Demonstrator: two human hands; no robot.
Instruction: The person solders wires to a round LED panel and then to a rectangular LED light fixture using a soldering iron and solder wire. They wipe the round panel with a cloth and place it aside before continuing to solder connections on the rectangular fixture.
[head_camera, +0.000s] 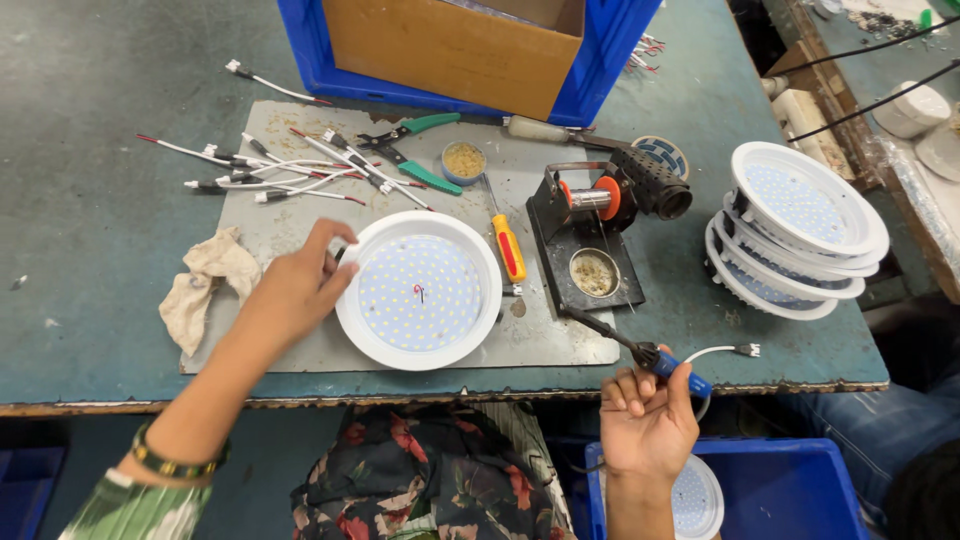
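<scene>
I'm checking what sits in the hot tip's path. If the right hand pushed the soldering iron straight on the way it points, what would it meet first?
Probably the black soldering stand: the right hand aims the soldering iron up-left, its tip near the stand's front edge, though height is unclear.

A worn green bench (90, 180) carries a grey mat (560, 340) at its middle. On the mat lie a white round lamp (420, 290), loose wires (270, 170), green pliers (415, 150), a small tin (463, 161), a yellow screwdriver (507, 245) and a black stand (590, 240). A rag (205, 280) overlaps the mat's left edge. A blue crate (600, 60) sits at the far edge, stacked lamps (795, 230) near the right edge.
</scene>
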